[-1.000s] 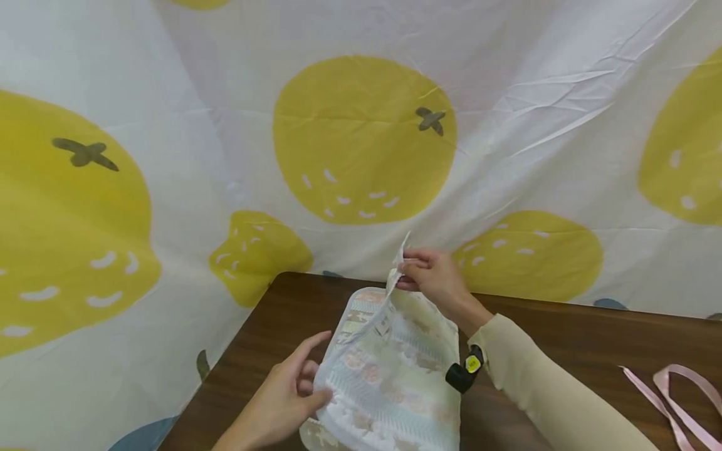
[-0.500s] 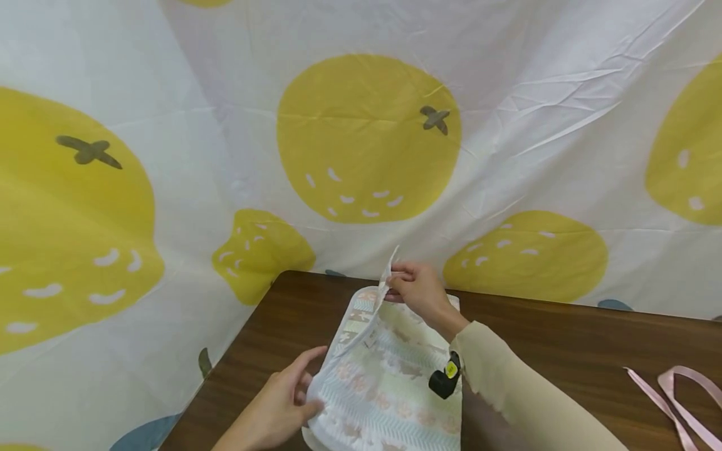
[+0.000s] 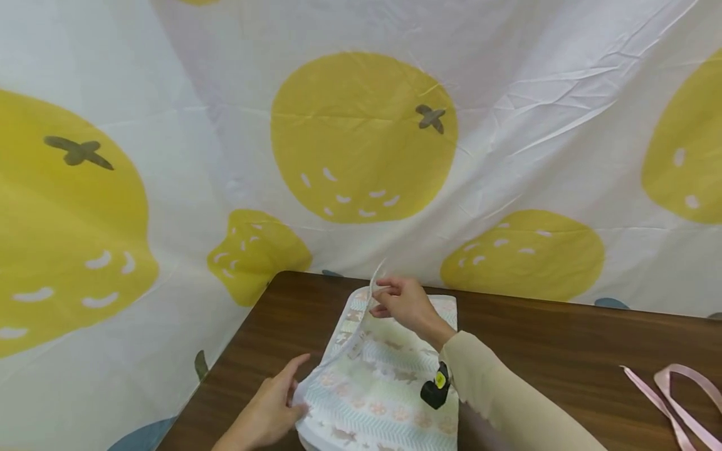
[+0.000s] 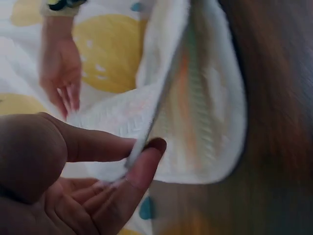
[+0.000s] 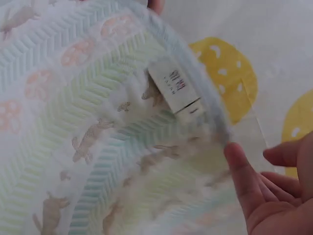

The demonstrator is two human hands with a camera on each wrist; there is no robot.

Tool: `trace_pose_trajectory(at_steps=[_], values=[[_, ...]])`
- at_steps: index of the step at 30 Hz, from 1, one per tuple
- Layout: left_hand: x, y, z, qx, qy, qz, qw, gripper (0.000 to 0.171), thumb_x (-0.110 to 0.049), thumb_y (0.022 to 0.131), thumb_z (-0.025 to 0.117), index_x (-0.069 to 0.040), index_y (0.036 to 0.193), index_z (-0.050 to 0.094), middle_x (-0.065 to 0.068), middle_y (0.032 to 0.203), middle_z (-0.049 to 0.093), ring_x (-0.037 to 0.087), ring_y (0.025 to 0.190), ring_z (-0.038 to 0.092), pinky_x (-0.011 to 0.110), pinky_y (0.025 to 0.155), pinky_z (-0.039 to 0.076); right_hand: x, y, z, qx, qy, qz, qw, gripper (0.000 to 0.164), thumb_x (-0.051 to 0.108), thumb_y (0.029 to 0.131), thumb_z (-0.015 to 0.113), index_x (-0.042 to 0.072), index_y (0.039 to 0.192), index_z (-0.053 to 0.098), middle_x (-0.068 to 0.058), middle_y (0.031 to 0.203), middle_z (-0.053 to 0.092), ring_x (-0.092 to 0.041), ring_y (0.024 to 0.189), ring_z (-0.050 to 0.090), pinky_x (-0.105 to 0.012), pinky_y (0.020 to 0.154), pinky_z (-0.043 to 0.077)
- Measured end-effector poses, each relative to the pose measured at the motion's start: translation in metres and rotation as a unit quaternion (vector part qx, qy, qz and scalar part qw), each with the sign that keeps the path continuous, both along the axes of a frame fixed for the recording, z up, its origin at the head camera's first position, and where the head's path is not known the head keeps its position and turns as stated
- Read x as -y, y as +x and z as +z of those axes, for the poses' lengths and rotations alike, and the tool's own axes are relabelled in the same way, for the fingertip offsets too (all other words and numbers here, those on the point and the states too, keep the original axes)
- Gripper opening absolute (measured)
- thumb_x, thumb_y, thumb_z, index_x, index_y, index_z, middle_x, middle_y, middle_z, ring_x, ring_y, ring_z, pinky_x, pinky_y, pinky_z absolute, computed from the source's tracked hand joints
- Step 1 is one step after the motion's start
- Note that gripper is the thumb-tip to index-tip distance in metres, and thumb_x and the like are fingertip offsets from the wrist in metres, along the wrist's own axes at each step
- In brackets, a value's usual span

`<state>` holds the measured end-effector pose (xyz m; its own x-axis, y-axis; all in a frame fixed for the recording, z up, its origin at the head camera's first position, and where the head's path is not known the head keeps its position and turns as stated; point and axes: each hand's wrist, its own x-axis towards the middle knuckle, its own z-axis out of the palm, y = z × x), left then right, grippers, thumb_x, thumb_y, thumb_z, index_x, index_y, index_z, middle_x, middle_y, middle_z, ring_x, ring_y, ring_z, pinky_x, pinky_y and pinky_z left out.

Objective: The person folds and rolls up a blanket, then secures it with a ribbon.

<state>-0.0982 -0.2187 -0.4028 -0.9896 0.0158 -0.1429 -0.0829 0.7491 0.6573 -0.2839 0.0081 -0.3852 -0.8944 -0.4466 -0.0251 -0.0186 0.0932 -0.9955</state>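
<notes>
A pale double-layered cloth (image 3: 389, 401), printed with rabbits, mushroom-like shapes and zigzag bands, lies on the table with rounded corners and a white bound edge. Its upper layer is lifted off the lower one along the left side. My left hand (image 3: 265, 401) pinches the near left edge of this layer; in the left wrist view the edge runs between thumb and finger. At the far raised edge, my right hand (image 3: 408, 307) touches the cloth with a fingertip, its digits apart in the right wrist view. A small white label (image 5: 173, 90) sits near that edge.
The dark brown wooden table (image 3: 536, 344) extends to the right, where a pink ribbon (image 3: 677, 401) lies loosely looped. Behind and to the left hangs a white curtain (image 3: 361, 25) with large yellow lemons. A black band (image 3: 437, 388) is on the right wrist.
My right hand has moved left and toward me, bringing the lifted far edge lower. The left hand has shifted slightly left and toward me with the near edge.
</notes>
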Motion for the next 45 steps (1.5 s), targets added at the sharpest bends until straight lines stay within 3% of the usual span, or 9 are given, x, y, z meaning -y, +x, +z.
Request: trace_pose_trajectory(at_steps=[3, 7, 11, 16, 21, 29, 33, 39, 45], values=[[0.004, -0.003, -0.01, 0.009, -0.037, 0.036, 0.9986, 0.083, 0.001, 0.081, 0.073, -0.002, 0.151, 0.029, 0.012, 0.099, 0.064, 0.017, 0.072, 0.058, 0.036, 0.066, 0.052, -0.006, 0.005, -0.003, -0.008, 0.048, 0.043, 0.998, 0.034, 0.01, 0.098, 0.06, -0.001, 0.13, 0.06, -0.019, 0.123, 0.065, -0.026, 0.083, 0.073, -0.037, 0.078, 0.059], [0.005, -0.004, -0.016, 0.03, -0.104, 0.083, 0.9907, 0.086, -0.011, 0.084, 0.076, -0.003, 0.153, 0.026, 0.028, 0.121, 0.06, 0.041, 0.095, 0.064, 0.056, 0.082, 0.052, -0.016, 0.009, -0.01, -0.034, 0.092, 0.101, 0.99, 0.029, 0.014, 0.098, 0.059, 0.0, 0.123, 0.064, -0.016, 0.116, 0.067, -0.028, 0.082, 0.073, -0.038, 0.078, 0.059], [0.001, -0.004, -0.019, 0.037, -0.154, 0.079, 0.9841, 0.083, -0.023, 0.086, 0.076, -0.007, 0.152, 0.03, 0.032, 0.14, 0.047, 0.052, 0.117, 0.054, 0.066, 0.091, 0.045, -0.028, 0.015, -0.019, -0.094, 0.149, 0.148, 0.973, 0.027, 0.015, 0.098, 0.06, -0.002, 0.118, 0.066, -0.012, 0.106, 0.07, -0.025, 0.081, 0.072, -0.038, 0.074, 0.058], [-0.007, -0.004, -0.024, 0.018, -0.135, 0.027, 0.9903, 0.069, -0.024, 0.088, 0.074, -0.008, 0.147, 0.041, 0.022, 0.144, 0.045, 0.045, 0.13, 0.045, 0.064, 0.099, 0.041, -0.044, 0.026, -0.029, -0.185, 0.221, 0.186, 0.939, 0.026, 0.015, 0.096, 0.063, -0.001, 0.116, 0.069, -0.012, 0.109, 0.071, -0.022, 0.089, 0.068, -0.039, 0.077, 0.056], [-0.011, -0.007, -0.031, -0.015, -0.117, -0.052, 0.9917, 0.062, -0.025, 0.091, 0.072, -0.008, 0.144, 0.046, 0.022, 0.151, 0.038, 0.044, 0.139, 0.035, 0.064, 0.105, 0.035, -0.062, 0.039, -0.042, -0.213, 0.259, 0.224, 0.915, 0.031, 0.014, 0.096, 0.063, -0.005, 0.121, 0.064, -0.018, 0.121, 0.066, -0.034, 0.109, 0.063, -0.048, 0.09, 0.052], [-0.014, -0.017, -0.038, -0.057, -0.154, -0.173, 0.9711, 0.064, -0.036, 0.093, 0.068, -0.008, 0.146, 0.046, 0.024, 0.156, 0.033, 0.043, 0.145, 0.027, 0.062, 0.111, 0.027, -0.088, 0.063, -0.063, -0.236, 0.318, 0.244, 0.885, 0.061, 0.029, 0.092, 0.07, -0.002, 0.14, 0.049, -0.033, 0.149, 0.036, -0.05, 0.138, 0.033, -0.063, 0.109, 0.029], [-0.013, -0.023, -0.042, -0.061, -0.16, -0.206, 0.9635, 0.069, -0.041, 0.092, 0.067, -0.011, 0.149, 0.042, 0.025, 0.158, 0.028, 0.043, 0.147, 0.022, 0.06, 0.114, 0.022, -0.096, 0.073, -0.07, -0.254, 0.334, 0.254, 0.872, 0.077, 0.044, 0.088, 0.071, 0.004, 0.147, 0.042, -0.034, 0.156, 0.021, -0.055, 0.143, 0.018, -0.071, 0.111, 0.016], [-0.012, -0.034, -0.048, -0.063, -0.196, -0.238, 0.9492, 0.083, -0.057, 0.088, 0.065, -0.013, 0.153, 0.037, 0.027, 0.159, 0.021, 0.045, 0.147, 0.018, 0.061, 0.115, 0.021, -0.1, 0.081, -0.077, -0.283, 0.371, 0.275, 0.841, 0.095, 0.063, 0.083, 0.065, 0.006, 0.153, 0.034, -0.028, 0.16, 0.018, -0.054, 0.145, 0.013, -0.07, 0.111, 0.015], [-0.01, -0.043, -0.051, -0.021, -0.194, -0.234, 0.9525, 0.101, -0.071, 0.078, 0.066, -0.017, 0.156, 0.032, 0.027, 0.161, 0.016, 0.044, 0.149, 0.013, 0.061, 0.116, 0.018, -0.102, 0.083, -0.081, -0.274, 0.395, 0.292, 0.827, 0.104, 0.068, 0.078, 0.064, 0.007, 0.155, 0.028, -0.026, 0.162, 0.01, -0.05, 0.147, 0.007, -0.067, 0.114, 0.011]])
